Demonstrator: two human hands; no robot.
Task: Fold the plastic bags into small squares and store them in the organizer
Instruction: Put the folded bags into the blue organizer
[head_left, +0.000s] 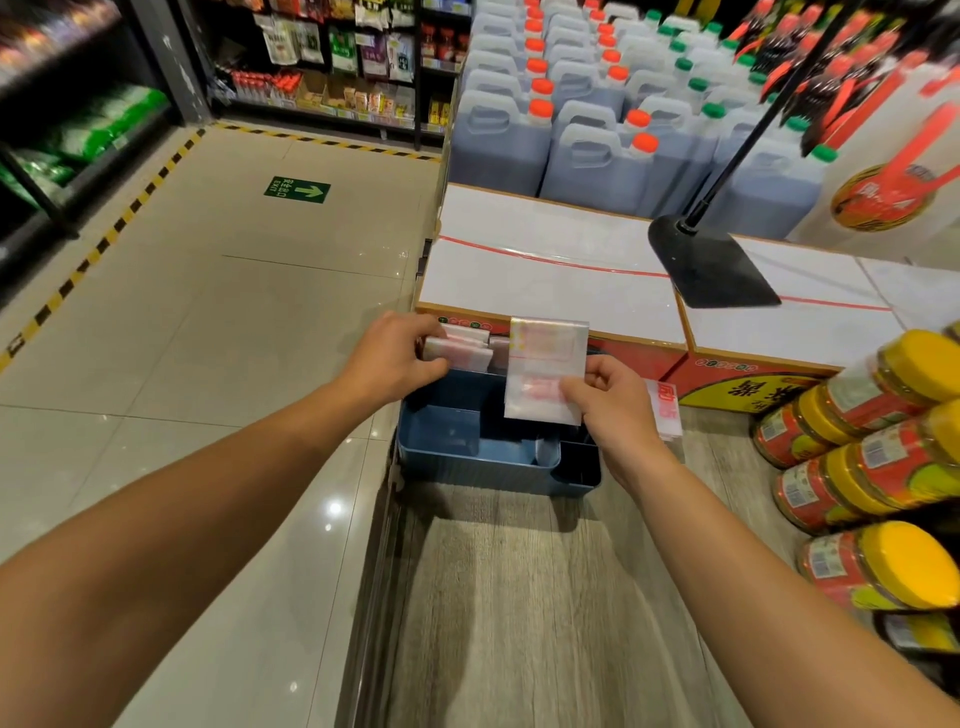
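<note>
A blue organizer (467, 457) with several compartments sits on a wood-grain counter. My right hand (608, 405) pinches a folded white-and-red plastic bag (545, 364) by its lower right corner and holds it upright over the organizer's far side. My left hand (395, 358) grips a stack of folded bags (462, 348) standing at the organizer's far left end. One more bag (667, 410) lies flat on the counter just right of my right hand.
White-topped cartons (545, 270) stand behind the organizer, with a black stand base (711, 265) on them. Yellow-lidded jars (872, 467) are stacked at the right. Jugs (597, 119) fill the back. Tiled floor (208, 338) drops off left of the counter edge.
</note>
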